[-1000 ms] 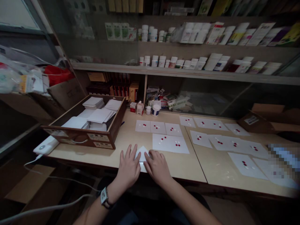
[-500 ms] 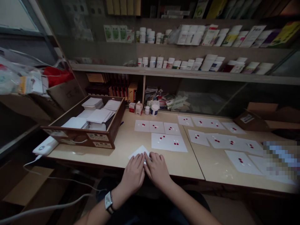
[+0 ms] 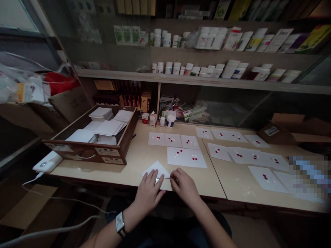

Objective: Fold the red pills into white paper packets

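Observation:
A small white paper (image 3: 158, 168) lies folded near the counter's front edge, its point facing away from me. My left hand (image 3: 149, 192) rests flat on its near left part, fingers spread, a watch on the wrist. My right hand (image 3: 184, 186) sits just right of it, fingers curled, pinching the paper's right edge along the fold. Beyond them lie several white paper squares (image 3: 186, 157) carrying small red and white pills.
A wooden drawer (image 3: 113, 155) with stacks of white paper stands on the counter (image 3: 134, 162) at left. Small bottles and boxes (image 3: 167, 121) stand at the back. Shelves of medicine boxes (image 3: 227, 70) rise behind. A cardboard box (image 3: 276, 132) sits at right.
My hands have parted: the right one slid rightward along the paper's fold while the left stayed pressing it. More of the folded paper now shows between them.

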Action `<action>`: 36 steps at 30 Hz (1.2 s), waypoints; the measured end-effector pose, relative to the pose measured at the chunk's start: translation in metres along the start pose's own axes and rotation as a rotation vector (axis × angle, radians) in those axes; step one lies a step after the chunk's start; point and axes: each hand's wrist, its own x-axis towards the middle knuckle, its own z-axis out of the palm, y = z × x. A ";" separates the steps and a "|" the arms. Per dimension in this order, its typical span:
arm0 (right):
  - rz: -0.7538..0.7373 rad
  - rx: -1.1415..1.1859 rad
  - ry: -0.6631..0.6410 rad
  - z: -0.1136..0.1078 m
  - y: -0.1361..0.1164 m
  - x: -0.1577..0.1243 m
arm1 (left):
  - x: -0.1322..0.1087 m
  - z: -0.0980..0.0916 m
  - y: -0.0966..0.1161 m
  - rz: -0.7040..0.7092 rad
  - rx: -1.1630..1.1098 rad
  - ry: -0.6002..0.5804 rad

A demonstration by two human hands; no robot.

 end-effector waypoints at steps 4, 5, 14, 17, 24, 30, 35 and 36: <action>-0.019 -0.012 -0.033 -0.003 0.001 0.000 | 0.001 -0.004 0.001 0.007 0.009 -0.035; -0.021 -0.008 -0.032 -0.003 0.000 0.000 | 0.001 -0.004 0.000 0.013 0.006 -0.047; 0.052 -0.017 0.105 0.011 -0.004 -0.010 | -0.004 -0.008 -0.002 0.039 0.035 -0.093; 0.094 -0.005 0.102 0.011 -0.007 -0.011 | -0.007 -0.007 0.001 0.018 0.060 -0.096; 0.043 0.084 0.004 0.004 -0.009 0.003 | -0.008 -0.008 0.004 0.008 0.069 -0.126; 0.005 0.114 0.001 0.003 -0.002 0.008 | 0.009 -0.015 -0.006 0.003 -0.047 -0.186; -0.065 0.063 0.008 0.004 0.003 0.014 | 0.026 -0.025 -0.013 0.007 -0.104 -0.208; -0.098 0.041 0.003 0.004 0.005 0.015 | 0.028 -0.026 -0.012 0.000 -0.107 -0.211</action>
